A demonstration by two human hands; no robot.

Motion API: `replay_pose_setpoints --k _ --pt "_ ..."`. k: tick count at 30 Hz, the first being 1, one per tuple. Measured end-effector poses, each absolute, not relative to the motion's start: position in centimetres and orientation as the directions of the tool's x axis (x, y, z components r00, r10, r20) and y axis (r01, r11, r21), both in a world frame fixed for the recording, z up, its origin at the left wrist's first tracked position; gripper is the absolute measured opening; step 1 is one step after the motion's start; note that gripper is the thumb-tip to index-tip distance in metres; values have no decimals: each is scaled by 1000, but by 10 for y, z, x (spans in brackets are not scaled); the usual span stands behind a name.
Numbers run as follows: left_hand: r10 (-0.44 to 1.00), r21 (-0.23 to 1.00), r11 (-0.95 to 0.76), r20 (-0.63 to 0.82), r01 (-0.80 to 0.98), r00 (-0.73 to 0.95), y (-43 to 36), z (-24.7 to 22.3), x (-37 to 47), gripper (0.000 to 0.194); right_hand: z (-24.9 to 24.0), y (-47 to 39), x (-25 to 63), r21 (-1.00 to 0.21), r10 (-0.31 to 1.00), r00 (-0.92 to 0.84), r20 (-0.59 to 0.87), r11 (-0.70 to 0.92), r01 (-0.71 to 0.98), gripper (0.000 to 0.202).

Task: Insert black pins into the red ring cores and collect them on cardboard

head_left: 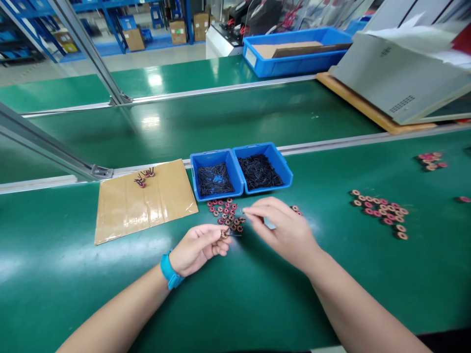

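My left hand [200,247], with a blue band at the wrist, pinches a small copper-wound ring coil [224,234] between thumb and fingers. Thin leads stick out from that coil to the right. Slightly higher and to the right, my right hand [281,228] has thumb and forefinger closed on a small black piece [243,211], too small to make out fully. Between and beyond the hands lies a loose pile of red and copper ring coils [226,211]. Behind it stand two blue bins, the left bin [194,176] and right bin [289,174], holding many thin black pieces.
On the left, a brown cardboard sheet [162,215] carries a few coils with dark leads [141,180]. More ring coils [384,210] are scattered on the green table [331,304] to the right. A metal post [47,144] rises at left; a grey machine [397,78] stands back right.
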State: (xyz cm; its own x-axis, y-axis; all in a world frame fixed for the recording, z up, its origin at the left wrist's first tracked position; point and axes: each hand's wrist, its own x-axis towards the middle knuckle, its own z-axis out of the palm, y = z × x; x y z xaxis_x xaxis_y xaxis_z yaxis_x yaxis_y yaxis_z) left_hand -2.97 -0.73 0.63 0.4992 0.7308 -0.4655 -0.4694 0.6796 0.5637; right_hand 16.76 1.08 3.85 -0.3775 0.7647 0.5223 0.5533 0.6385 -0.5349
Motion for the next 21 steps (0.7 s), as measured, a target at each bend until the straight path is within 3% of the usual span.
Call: replay_pose_setpoints --k 3,7,12,21 --pt "744 570 667 -470 -481 475 -8 5 -30 26 41 8 167 -730 873 -237 426 487 480 15" --pt "764 595 644 -471 -481 442 -8 4 -29 26 43 3 163 -914 944 -250 213 283 291 24" --pt "762 597 646 -477 -475 438 -8 5 -29 27 43 3 161 -946 945 -274 178 240 215 30" --pt "765 605 643 -472 -470 438 -8 5 -29 27 43 2 159 -936 933 -308 187 265 233 30"
